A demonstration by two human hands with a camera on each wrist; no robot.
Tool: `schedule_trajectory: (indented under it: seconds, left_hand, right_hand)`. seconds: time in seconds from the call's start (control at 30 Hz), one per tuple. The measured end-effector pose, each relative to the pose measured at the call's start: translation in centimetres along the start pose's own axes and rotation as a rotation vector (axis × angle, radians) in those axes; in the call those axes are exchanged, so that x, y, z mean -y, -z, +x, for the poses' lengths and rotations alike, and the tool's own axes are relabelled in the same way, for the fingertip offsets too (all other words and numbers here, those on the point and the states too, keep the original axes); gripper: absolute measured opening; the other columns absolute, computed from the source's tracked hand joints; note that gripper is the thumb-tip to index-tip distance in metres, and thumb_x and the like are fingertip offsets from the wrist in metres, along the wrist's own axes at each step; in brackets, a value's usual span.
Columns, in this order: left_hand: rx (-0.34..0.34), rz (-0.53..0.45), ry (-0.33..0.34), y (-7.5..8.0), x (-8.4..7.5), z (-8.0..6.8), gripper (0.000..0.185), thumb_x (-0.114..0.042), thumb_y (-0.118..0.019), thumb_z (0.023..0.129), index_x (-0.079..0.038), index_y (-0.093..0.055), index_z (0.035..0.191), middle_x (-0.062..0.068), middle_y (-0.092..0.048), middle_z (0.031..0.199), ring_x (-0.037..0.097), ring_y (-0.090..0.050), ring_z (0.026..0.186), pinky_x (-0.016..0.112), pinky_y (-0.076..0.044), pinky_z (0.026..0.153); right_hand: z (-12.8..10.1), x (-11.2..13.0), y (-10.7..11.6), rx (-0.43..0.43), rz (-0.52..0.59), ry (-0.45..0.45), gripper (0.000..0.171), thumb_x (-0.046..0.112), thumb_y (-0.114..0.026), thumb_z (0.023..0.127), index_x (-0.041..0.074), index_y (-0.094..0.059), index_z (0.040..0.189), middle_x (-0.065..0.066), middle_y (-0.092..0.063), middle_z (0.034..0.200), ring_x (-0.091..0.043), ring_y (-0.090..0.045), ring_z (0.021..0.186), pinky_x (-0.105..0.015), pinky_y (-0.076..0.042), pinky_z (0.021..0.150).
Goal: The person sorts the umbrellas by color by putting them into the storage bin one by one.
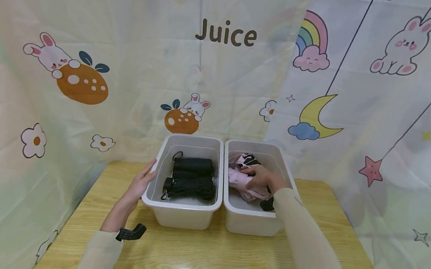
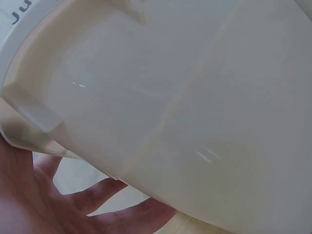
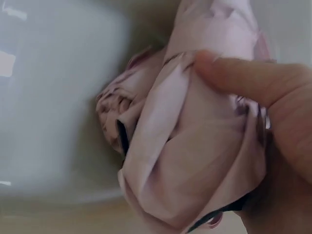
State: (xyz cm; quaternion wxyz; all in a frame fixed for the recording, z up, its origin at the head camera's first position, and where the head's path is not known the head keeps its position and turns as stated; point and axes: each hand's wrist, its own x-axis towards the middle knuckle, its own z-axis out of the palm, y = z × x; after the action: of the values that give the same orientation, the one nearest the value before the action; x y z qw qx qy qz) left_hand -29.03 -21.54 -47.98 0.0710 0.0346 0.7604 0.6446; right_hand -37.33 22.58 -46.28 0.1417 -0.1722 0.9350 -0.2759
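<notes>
Two white plastic bins stand side by side. In the left bin lie two folded black umbrellas, one behind the other, each with a wrist loop. My left hand touches that bin's left side at the rim; in the left wrist view its fingers lie spread along the wall. Inside the right bin, my right hand grips a folded pink umbrella, its thumb pressed on the cloth. The other fingers are mostly hidden. A black-and-white patterned piece shows behind it.
A small black thing lies at the right bin's front right, partly hidden by the sleeve. Both bins stand on a wooden table, near its back edge. A printed curtain hangs behind and at both sides.
</notes>
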Motion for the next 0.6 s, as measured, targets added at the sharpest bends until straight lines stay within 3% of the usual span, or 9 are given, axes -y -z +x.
schedule_trajectory:
  seconds: [0.17, 0.37, 0.6]
  left_hand:
    - [-0.006, 0.011, -0.002, 0.0, 0.0, -0.1, 0.058, -0.038, -0.039, 0.105, -0.03, -0.015, 0.157, 0.011, -0.012, 0.161, 0.043, -0.031, 0.136, 0.056, -0.034, 0.103]
    - [0.02, 0.032, 0.017, 0.1, -0.1, 0.0, 0.059, -0.038, -0.038, 0.106, -0.029, -0.011, 0.158, 0.014, -0.009, 0.161, 0.045, -0.03, 0.135, 0.055, -0.037, 0.1]
    - [0.043, 0.012, 0.035, 0.3, -0.1, 0.0, 0.058, -0.04, -0.033, 0.106, -0.03, -0.007, 0.157, 0.014, -0.007, 0.161, 0.045, -0.028, 0.136, 0.055, -0.039, 0.098]
  right_hand:
    - [-0.2, 0.4, 0.1, 0.009, 0.017, -0.015, 0.059, 0.004, -0.083, 0.073, 0.013, -0.066, 0.129, -0.014, -0.054, 0.136, -0.03, -0.044, 0.123, -0.045, -0.039, 0.101]
    - [-0.6, 0.5, 0.7, -0.002, -0.046, 0.044, 0.044, 0.006, -0.081, 0.077, 0.009, -0.07, 0.121, -0.007, -0.063, 0.126, -0.029, -0.054, 0.117, -0.041, -0.048, 0.092]
    - [-0.8, 0.6, 1.8, 0.025, -0.036, 0.114, 0.042, 0.001, -0.075, 0.083, 0.003, -0.067, 0.124, -0.013, -0.065, 0.121, -0.03, -0.06, 0.109, -0.038, -0.051, 0.086]
